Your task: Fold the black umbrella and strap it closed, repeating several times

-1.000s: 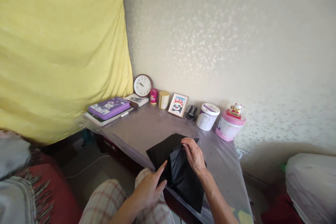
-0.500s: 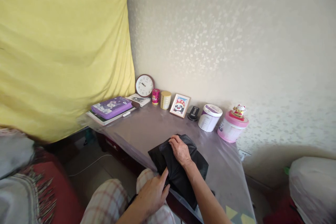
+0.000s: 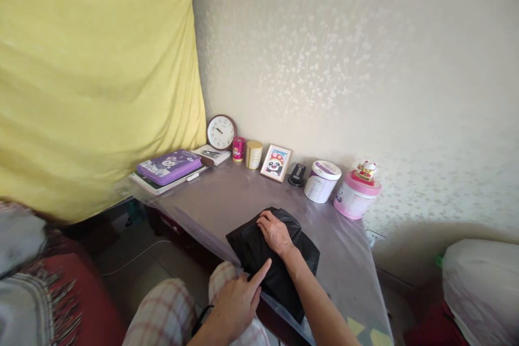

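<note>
A piece of thin black fabric (image 3: 255,251), loosely folded and slightly shiny, lies at the table's near edge and partly hangs over it. My right hand (image 3: 275,232) rests palm-down on its upper part, fingers together and slightly bent, pressing on it. At the fabric's lower left, my left hand (image 3: 237,303) has its index finger stretched over the surface and its thumb apart. The other left fingers are mostly hidden. A dark band circles the left wrist.
Along the wall stand a clock (image 3: 221,132), a pink can (image 3: 238,149), a yellow jar (image 3: 253,155), a framed panda picture (image 3: 276,162), a black device (image 3: 297,174), a white tub (image 3: 322,181) and a pink-lidded tub (image 3: 354,195) with a cat figurine. A purple case (image 3: 169,167) lies left.
My left index finger has straightened and slid right over the fabric, and the fold near it looks flatter. My right hand stays on the fabric. The view has shifted slightly.
</note>
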The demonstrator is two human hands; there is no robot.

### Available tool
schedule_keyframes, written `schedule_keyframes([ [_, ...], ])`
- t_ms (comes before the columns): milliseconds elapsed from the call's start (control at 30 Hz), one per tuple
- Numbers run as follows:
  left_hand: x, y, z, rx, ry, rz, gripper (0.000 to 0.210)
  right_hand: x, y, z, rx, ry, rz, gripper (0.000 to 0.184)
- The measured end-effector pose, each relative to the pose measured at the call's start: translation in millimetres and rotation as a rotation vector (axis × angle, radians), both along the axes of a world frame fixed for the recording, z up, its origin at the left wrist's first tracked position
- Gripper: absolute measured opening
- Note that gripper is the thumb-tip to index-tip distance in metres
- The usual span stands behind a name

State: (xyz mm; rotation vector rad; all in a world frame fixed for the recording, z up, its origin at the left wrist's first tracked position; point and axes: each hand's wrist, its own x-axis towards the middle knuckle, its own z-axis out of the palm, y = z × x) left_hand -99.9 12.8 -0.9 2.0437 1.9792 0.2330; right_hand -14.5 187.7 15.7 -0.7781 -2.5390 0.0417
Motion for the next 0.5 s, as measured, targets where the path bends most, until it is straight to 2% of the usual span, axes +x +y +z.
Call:
schedule_keyframes([
  [267,1,1,-5.2,0.007,-0.021,0.049,0.057,-1,1,2.2,-0.004,-0.006,0.016,0.020],
  [367,1,1,-3.1,-0.011,-0.030,0.060,0.057,6,-5,7.1,-0.027,0.074,0.051,0.021],
  [500,1,0,-0.3,-0.024,-0.031,0.063,0.056,32,-24,10.0,-0.044,0.234,0.113,0.024],
])
